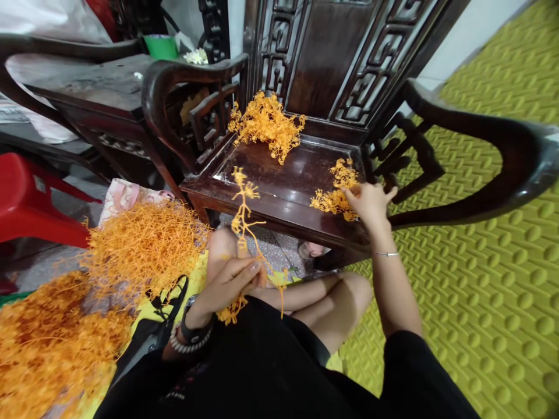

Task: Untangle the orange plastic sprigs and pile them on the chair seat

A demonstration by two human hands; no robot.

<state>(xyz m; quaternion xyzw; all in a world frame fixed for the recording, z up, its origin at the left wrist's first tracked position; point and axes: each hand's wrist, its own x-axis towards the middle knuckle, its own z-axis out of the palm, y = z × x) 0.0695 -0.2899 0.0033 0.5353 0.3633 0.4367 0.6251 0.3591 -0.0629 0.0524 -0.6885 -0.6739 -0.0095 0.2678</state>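
My left hand (238, 279) is closed on an orange branching sprig (247, 218), its forked stem and curled tips rising above the fingers. More orange bits hang below that hand. My right hand (371, 203) reaches to the chair seat, thumb and finger pinched at a small pile of short orange sprig pieces (334, 198), with the little finger sticking out. A larger heap of orange pieces (268, 122) lies at the back left of the dark wooden chair seat (283, 180). What exactly the right fingertips grip is partly hidden.
Beside my left knee lies a big mound of thin orange sprigs (148, 244), with a denser orange mound (56, 343) nearer. A red stool (26, 198) stands at left. A green container (161, 46) rests on a side table (91, 87). Yellow textured matting (480, 326) covers the right.
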